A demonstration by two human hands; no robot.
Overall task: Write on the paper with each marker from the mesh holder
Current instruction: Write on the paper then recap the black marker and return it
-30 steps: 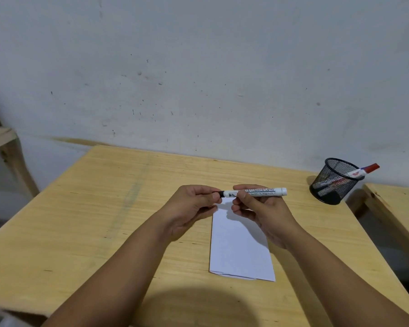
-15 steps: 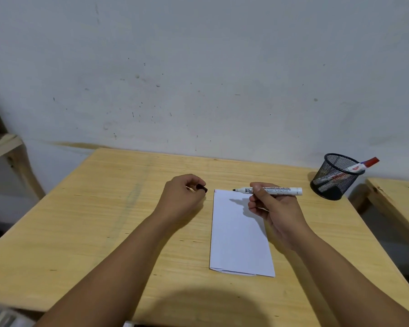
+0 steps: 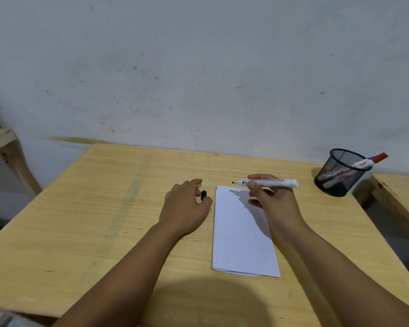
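A folded white paper (image 3: pixel 241 234) lies on the wooden table (image 3: pixel 104 220). My right hand (image 3: pixel 273 201) holds a white marker (image 3: pixel 269 182) level above the paper's far end, its bare black tip pointing left. My left hand (image 3: pixel 185 206) rests on the table just left of the paper, with the marker's black cap (image 3: pixel 203 194) pinched in its fingertips. A black mesh holder (image 3: pixel 340 172) stands at the far right corner with a red-capped marker (image 3: pixel 370 160) leaning out of it.
A grey wall runs right behind the table. A second wooden surface (image 3: pixel 399 197) sits to the right, past the holder, with a gap between. A wooden frame (image 3: pixel 3 145) stands at the far left.
The cap has come off the marker. My left hand carried it left and down to the table, while my right hand drew the marker to the right.
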